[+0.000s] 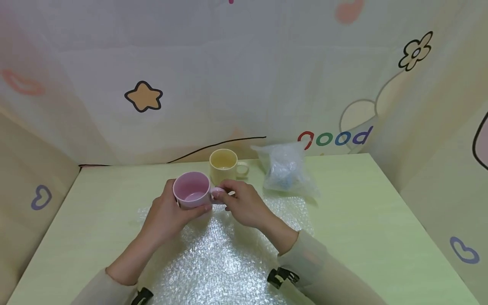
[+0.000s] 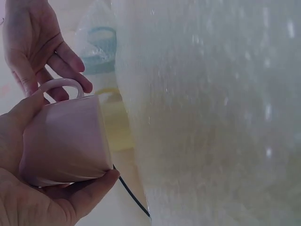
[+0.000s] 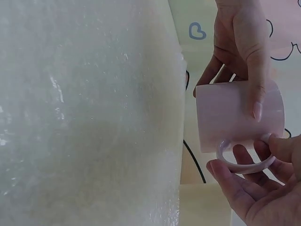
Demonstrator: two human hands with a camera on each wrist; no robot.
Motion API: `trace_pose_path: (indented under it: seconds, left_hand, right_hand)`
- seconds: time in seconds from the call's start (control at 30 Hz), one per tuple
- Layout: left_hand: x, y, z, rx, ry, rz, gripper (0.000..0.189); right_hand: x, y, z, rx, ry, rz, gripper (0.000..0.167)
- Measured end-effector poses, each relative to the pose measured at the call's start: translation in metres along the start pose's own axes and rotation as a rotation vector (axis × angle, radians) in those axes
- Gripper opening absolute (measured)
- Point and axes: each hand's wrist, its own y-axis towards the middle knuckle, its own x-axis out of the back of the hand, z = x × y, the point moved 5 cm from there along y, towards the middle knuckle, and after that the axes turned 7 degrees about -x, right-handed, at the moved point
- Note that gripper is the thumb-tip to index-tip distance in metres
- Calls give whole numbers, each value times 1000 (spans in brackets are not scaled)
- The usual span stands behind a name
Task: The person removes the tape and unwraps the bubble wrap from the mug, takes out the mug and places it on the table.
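A pink mug (image 1: 192, 188) is held up between both hands over the bubble wrap (image 1: 221, 262), its mouth showing in the head view. My left hand (image 1: 165, 216) grips the mug's body, fingers round the far side and thumb along the near side. At the handle (image 3: 244, 167), the fingers of my right hand (image 1: 244, 205) pinch the loop; the right wrist view shows thumb and fingertips on it. From the left wrist, the mug's smooth outer wall (image 2: 66, 141) is visible.
Just behind the pink mug stands a yellow mug (image 1: 223, 171), handle to the right. To its right, near the back edge, lies a bundle in clear bubble wrap (image 1: 284, 167) with something bluish inside. A printed curtain (image 1: 213, 84) hangs behind the pale green table (image 1: 366, 237).
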Motion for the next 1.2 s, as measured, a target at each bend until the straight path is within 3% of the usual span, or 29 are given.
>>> trace_pose_path:
  seconds: [0.2,0.37,0.63,0.8,1.2]
  left_hand:
    - [7,14,13,-7,-8,-21,97]
    - [15,23,27,42,-17,-22,98]
    - [27,32,38,81,-7,-56,101]
    - [32,38,39,65,3,-78,99]
    - [37,53,48,74,-4,-75,98]
  right_hand:
    - [-8,15,-3,-62,65,-46,24]
    - [-14,19,-8,-139,129,-64,28]
    - [-27,25,-7,-113,206,20,53]
    - [-35,29,-3,-86,229,45,62]
    - [-47,42,-6,-141,239,116,81]
